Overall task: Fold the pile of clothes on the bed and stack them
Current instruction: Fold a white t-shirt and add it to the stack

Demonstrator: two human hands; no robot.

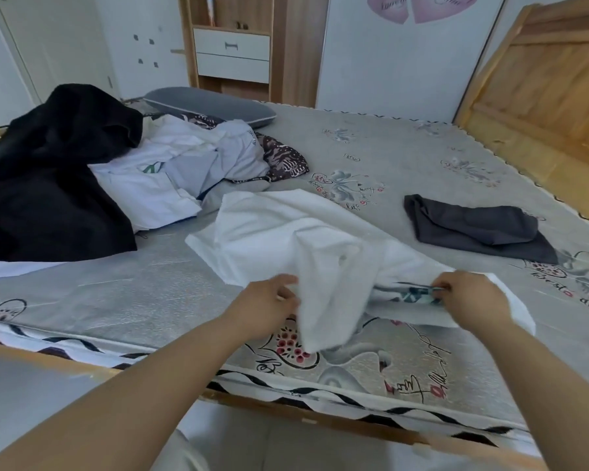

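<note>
The garment [286, 232] spread at the near side of the bed is plain white, with a teal and dark printed patch showing at its edge. The folded piece [473, 229] to the right is dark charcoal grey. In the pile, a black garment [48, 171] lies beside white and pale grey shirts [184, 164], one with a green mark, and a brown patterned cloth [286, 159]. The mattress cover [405, 147] is silvery grey with grey flowers, red dots, black script and a black-and-white wavy border. The pillow [211, 105] is grey with white piping

The bed [405, 147] (grey, flower-printed) bore a clothes pile [116, 171], white garment [286, 239], folded dark garment [473, 229] and pillow [211, 105].
</note>
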